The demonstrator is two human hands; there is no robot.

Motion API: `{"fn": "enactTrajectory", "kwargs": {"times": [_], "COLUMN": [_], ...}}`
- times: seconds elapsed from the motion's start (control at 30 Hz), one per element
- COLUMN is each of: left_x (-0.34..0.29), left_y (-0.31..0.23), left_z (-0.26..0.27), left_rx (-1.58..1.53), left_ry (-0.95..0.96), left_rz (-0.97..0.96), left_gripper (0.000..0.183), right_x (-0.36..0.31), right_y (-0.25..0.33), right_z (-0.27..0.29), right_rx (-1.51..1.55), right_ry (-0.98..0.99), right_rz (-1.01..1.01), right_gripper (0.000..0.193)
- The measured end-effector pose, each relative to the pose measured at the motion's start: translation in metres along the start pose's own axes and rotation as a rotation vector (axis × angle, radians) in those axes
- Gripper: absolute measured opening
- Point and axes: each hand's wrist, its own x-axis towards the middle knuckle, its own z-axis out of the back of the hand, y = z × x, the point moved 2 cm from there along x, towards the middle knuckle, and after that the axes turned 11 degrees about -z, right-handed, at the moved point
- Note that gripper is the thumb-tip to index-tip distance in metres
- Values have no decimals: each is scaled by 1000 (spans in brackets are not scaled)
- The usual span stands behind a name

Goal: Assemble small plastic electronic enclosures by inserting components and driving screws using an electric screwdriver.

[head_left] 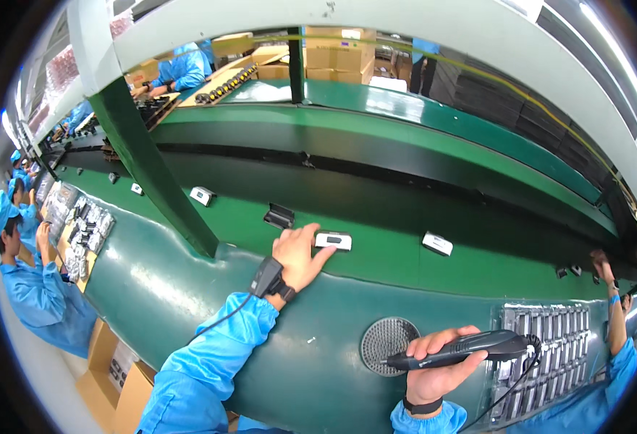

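Note:
My left hand [297, 256] reaches over the green conveyor belt. Its thumb and fingers close on the left end of a small white-and-black device [334, 241]. A black electric screwdriver [460, 350] lies across my right hand [434, 372], fingers wrapped around its body and its tip pointing left. That tip is over the edge of a round grey dish [382, 334] with a finely dotted surface. Just left of my left hand, a black case [279, 215] sits on the belt. Another white device [437, 244] lies farther right.
A tray [543, 354] of several dark-and-silver parts is right of my right hand. A slanted green post [148, 170] rises at the left of the belt. Co-workers in blue sit at left, and another person's hand [603, 267] reaches in at right. A cord trails from the screwdriver.

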Motion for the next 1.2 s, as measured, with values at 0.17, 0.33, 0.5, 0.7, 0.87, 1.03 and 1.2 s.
{"fn": "enactTrajectory", "kwargs": {"times": [0.17, 0.33, 0.5, 0.7, 0.87, 1.03, 1.2], "left_x": [19, 4, -49, -148, -150, -145, -140], "left_y": [23, 12, -67, -113, -105, -92, -87], "left_z": [-8, 7, 58, 80, 88, 74, 67], "left_rx": [-341, -707, -311, -191, -335, -163, -341], "left_ry": [26, -223, 359, 222, 350, 436, 419], "left_rz": [81, -27, -777, -821, -840, -552, -444], "left_gripper": [40, 31, 22, 26, 25, 30, 38], "right_x": [-6, -3, -2, -8, -8, -1, 1], "right_y": [29, 24, 7, -3, -22, -38, -39], "right_z": [-4, 1, 25, 20, 16, 10, 13], "right_rx": [49, -173, -225, -158, -113, -95, -96], "right_ry": [136, 295, 263, 317, 360, 391, 364], "right_rz": [150, 184, 179, 238, 252, 264, 181], "right_gripper": [65, 70, 70, 71, 71, 70, 70]}}
